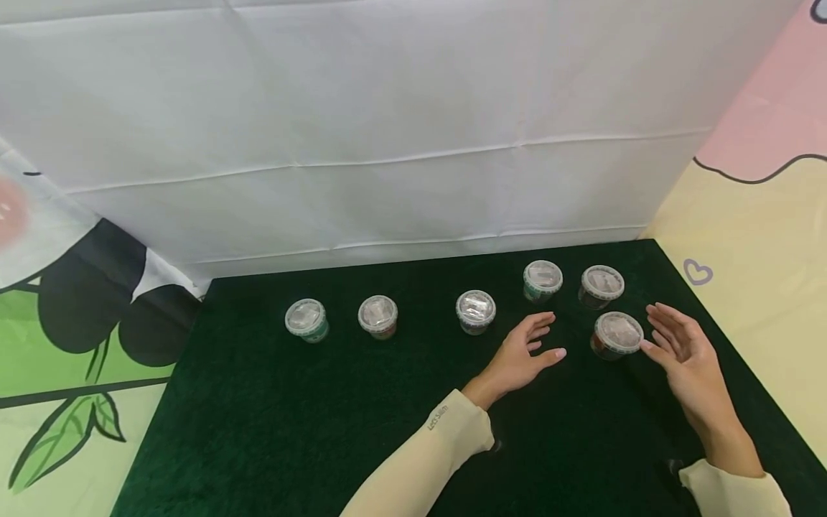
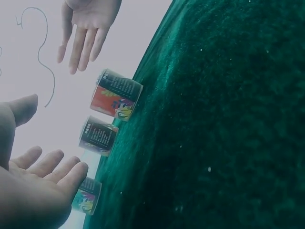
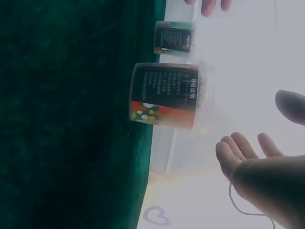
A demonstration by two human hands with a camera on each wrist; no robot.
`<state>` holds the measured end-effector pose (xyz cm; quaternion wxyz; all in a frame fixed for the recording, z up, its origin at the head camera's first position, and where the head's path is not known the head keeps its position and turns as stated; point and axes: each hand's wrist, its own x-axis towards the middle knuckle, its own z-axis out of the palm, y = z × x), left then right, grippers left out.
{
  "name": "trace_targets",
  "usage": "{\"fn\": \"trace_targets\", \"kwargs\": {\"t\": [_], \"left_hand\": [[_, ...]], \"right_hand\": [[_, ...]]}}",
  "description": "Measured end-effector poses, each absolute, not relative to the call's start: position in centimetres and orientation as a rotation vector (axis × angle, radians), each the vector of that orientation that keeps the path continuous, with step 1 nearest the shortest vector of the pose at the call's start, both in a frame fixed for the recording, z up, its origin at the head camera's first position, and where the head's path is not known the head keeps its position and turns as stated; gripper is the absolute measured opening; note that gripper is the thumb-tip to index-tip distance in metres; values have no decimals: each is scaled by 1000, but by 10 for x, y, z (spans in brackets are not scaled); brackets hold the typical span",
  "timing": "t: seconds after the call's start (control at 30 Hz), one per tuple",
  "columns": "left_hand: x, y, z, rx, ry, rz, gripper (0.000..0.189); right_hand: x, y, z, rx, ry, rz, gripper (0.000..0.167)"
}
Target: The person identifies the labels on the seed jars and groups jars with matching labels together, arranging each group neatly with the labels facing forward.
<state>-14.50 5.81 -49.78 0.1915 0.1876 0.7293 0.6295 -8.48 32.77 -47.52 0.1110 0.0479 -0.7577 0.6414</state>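
Round plastic tubs (image 1: pixel 618 333) on velvety cloth (image 1: pixel 258 424)

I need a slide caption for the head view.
Left hand and right hand above green cloth with six lidded tubs.

Dark green cloth (image 1: pixel 271 431) lies before us, a white backdrop (image 1: pixel 388 100) behind it, a left panel (image 1: pixel 145 424) and a right panel (image 1: pixel 769 345) beside it, both printed.

Creases (image 1: pixel 293 166) run across the backdrop. On the left we find black rounded shapes (image 1: pixel 90 280), a pink patch (image 1: pixel 9 212), a green band (image 1: pixel 58 370) and a leafy sprig (image 1: pixel 52 438) beneath it. The right one is pink above and pale yellow below, with a wavy dark outline (image 1: pixel 749 182) between and a small purple heart (image 1: pixel 698 272) near the cloth. In the washed-out left wrist view we make out a thin curving line (image 2: pixel 38 54), perhaps part of a print.
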Motion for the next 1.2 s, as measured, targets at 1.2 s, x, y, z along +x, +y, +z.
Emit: {"fn": "trace_targets", "kwargs": {"t": [1.2], "left_hand": [[-145,109,-504,489,2082,1623,67]], "right_hand": [[-83,327,-490,-226,-2692,1664,73]]}}
